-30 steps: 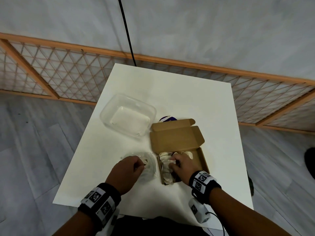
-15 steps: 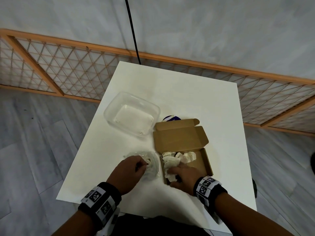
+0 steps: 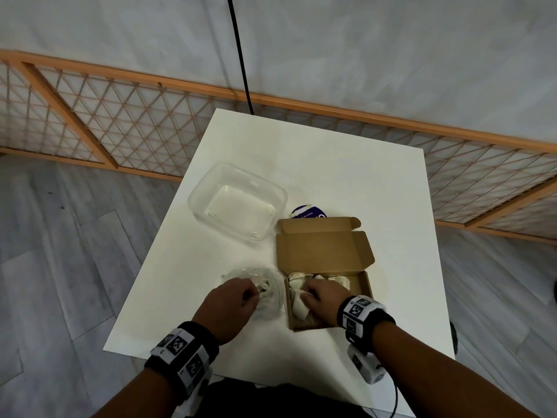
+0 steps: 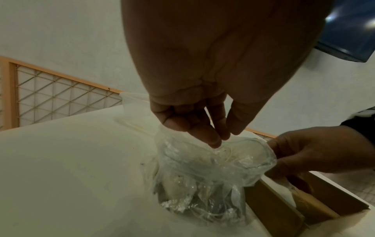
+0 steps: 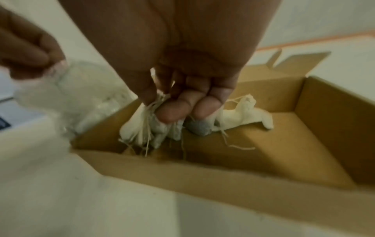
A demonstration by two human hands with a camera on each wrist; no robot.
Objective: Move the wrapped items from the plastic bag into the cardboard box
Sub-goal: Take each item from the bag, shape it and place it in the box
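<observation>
A: From the head view, where do things sit on the white worktop [image 3: 331,164]?

B: The open cardboard box [image 3: 360,289] lies at about 5 o'clock of the worktop's middle, its lid flap raised toward 12. The clear plastic bag [image 3: 268,292] touches the box's 9 o'clock side. The left hand [image 3: 230,309] has its grip pinched on the bag's top. The right hand [image 3: 324,300] is in the box among the wrapped items [image 3: 297,303]. An empty clear plastic tub [image 3: 238,203] stands at 11 o'clock of the box.

A: And the left wrist view?

B: The left hand [image 4: 205,112] has fingertips [image 4: 213,141] pinching the bag [image 4: 202,176] at its rim. Pale bundles show inside it, blurred by the film. The right hand [image 4: 308,152] is at 3 o'clock, over the box [image 4: 284,213].

A: The right wrist view?

B: The right hand [image 5: 178,80] has its grip clenched on one string-tied wrapped item [image 5: 142,128] just above the box [image 5: 263,160] floor. Another bundle [image 5: 243,118] lies at 2 o'clock of it. The bag [image 5: 67,96] is at 9 o'clock.
</observation>
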